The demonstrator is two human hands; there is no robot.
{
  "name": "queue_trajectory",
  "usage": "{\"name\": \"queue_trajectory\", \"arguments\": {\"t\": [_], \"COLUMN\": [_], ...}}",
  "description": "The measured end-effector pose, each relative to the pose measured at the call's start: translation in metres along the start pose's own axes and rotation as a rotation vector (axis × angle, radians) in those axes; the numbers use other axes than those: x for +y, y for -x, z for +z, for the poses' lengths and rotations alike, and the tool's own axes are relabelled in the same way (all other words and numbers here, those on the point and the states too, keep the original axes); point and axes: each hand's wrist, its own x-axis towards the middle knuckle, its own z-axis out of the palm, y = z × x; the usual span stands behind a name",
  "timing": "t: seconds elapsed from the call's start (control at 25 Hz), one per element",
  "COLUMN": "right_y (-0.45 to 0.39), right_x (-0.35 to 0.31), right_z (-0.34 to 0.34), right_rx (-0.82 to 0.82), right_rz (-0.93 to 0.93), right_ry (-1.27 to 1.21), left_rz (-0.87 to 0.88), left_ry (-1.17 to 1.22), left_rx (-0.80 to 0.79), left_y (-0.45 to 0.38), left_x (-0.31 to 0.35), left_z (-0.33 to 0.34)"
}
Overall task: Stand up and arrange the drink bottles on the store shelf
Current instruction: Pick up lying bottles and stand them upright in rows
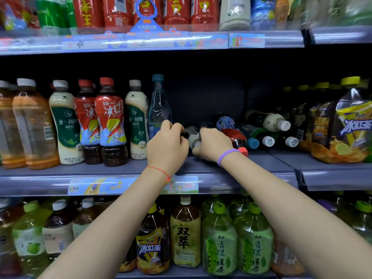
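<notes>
On the middle shelf several bottles lie on their sides in a gap. My left hand and my right hand both curl round a pale lying bottle between them; most of it is hidden. Just right of my right hand lies a red iced-tea bottle with its red cap toward me. Further right lie a cream milk-tea bottle and dark bottles with blue and white caps. Left of my hands a clear blue-capped water bottle stands upright beside standing milk-tea and iced-tea bottles.
Large iced-tea bottles stand at the right of the middle shelf. The upper shelf carries red bottles close overhead. The lower shelf holds big green-tea and iced-tea bottles. Dark open space lies behind the fallen bottles.
</notes>
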Motion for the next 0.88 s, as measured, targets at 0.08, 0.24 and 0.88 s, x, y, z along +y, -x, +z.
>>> {"name": "queue_trajectory", "arguments": {"t": [0.08,0.24,0.88], "right_y": [0.005,0.015,-0.007], "right_x": [0.004,0.009,0.031], "right_z": [-0.002,-0.029,-0.015], "right_rx": [-0.003,0.229,-0.091], "right_rz": [-0.008,-0.096,-0.338], "right_ry": [-0.109,-0.417,0.153], "left_rz": [-0.010,0.009,-0.096], "left_ry": [0.010,0.189,-0.265], "left_rx": [-0.095,-0.285,0.164], "left_y": [-0.002,-0.011,-0.017], "left_x": [0.003,0.009,0.025], "left_z": [0.003,0.008,0.020]}}
